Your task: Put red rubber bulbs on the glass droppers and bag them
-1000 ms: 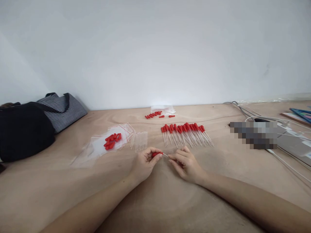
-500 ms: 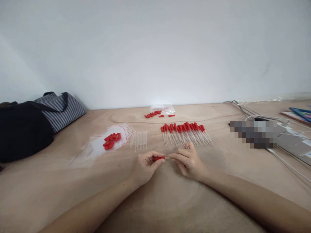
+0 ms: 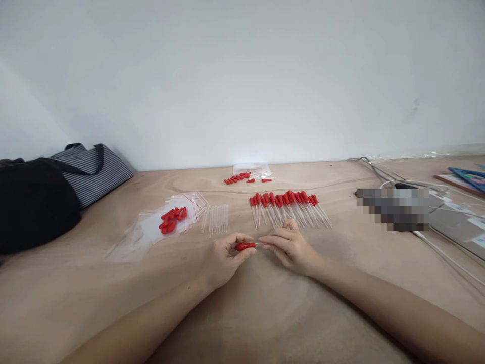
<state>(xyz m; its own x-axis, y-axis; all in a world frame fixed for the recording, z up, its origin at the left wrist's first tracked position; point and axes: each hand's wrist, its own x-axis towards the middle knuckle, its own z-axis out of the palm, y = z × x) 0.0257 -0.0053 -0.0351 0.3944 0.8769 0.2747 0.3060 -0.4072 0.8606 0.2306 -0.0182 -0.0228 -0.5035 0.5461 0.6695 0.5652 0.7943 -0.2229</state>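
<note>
My left hand [image 3: 229,255] is closed around a red rubber dropper bulb [image 3: 245,246], thumb and fingers on either side of it. A thin clear glass pipette tube [image 3: 259,244] comes out of the bulb's narrow end toward the right. My right hand [image 3: 290,247] pinches that tube; its far end is hidden by the fingers. Just beyond the right hand lies a row of droppers [image 3: 290,207] with red bulbs and clear tubes. Past the left hand several bare tubes [image 3: 219,219] lie side by side, and loose red bulbs [image 3: 173,219] rest on plastic bags [image 3: 147,230].
More red bulbs [image 3: 237,178] lie by a small clear bag [image 3: 250,169] near the wall. A black and striped bag [image 3: 49,197] stands at the left. On the right are cables [image 3: 373,172], a laptop [image 3: 460,220] and a blurred-out object [image 3: 394,210].
The fingers of both hands have come slightly closer together, and more of the red bulb shows in my left hand. The whole view has shifted a little.
</note>
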